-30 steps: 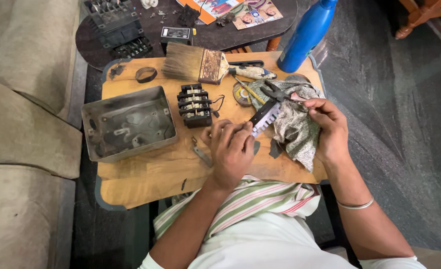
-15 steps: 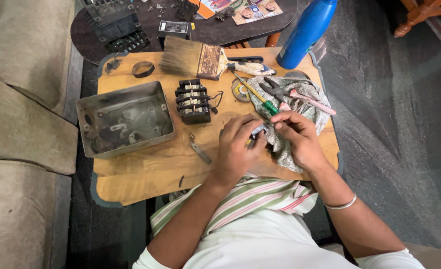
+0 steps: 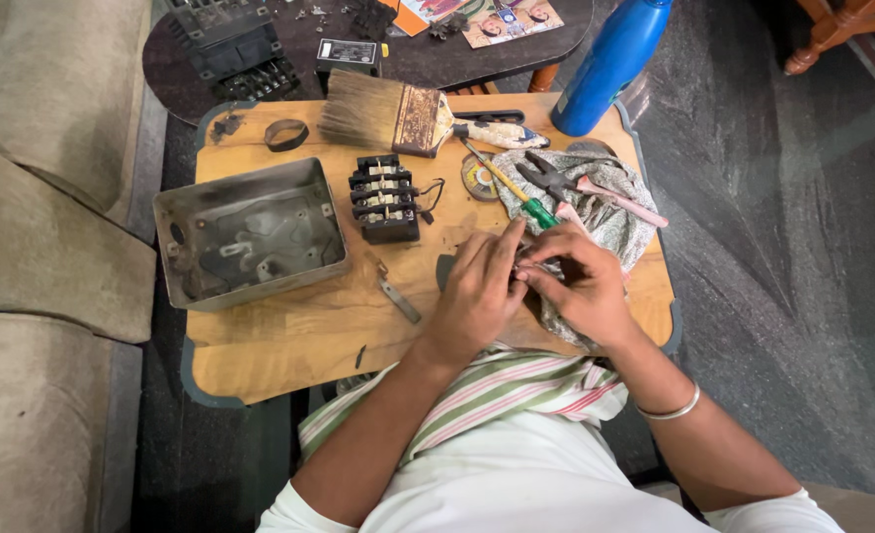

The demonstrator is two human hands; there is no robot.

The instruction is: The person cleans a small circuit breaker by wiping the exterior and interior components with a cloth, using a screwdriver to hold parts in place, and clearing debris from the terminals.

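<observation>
My left hand (image 3: 477, 291) and my right hand (image 3: 581, 286) meet fingertip to fingertip over the near edge of a grey patterned cloth (image 3: 610, 222) on the wooden table (image 3: 289, 345). Both pinch a small part between them, and my fingers hide almost all of it. Just beyond my hands a screwdriver (image 3: 517, 195) with a green handle lies partly on the cloth. Pliers (image 3: 581, 186) with pink handles rest on the cloth behind it.
An open grey metal box (image 3: 250, 232) sits at the table's left, with a black terminal block (image 3: 386, 199) beside it. A wide paintbrush (image 3: 398, 114) lies at the back and a blue bottle (image 3: 610, 59) at the back right. A small metal strip (image 3: 398, 298) lies left of my left hand.
My right hand has come in from the cloth to meet my left hand. The small white part that my left hand held up is now covered by both hands' fingers.
</observation>
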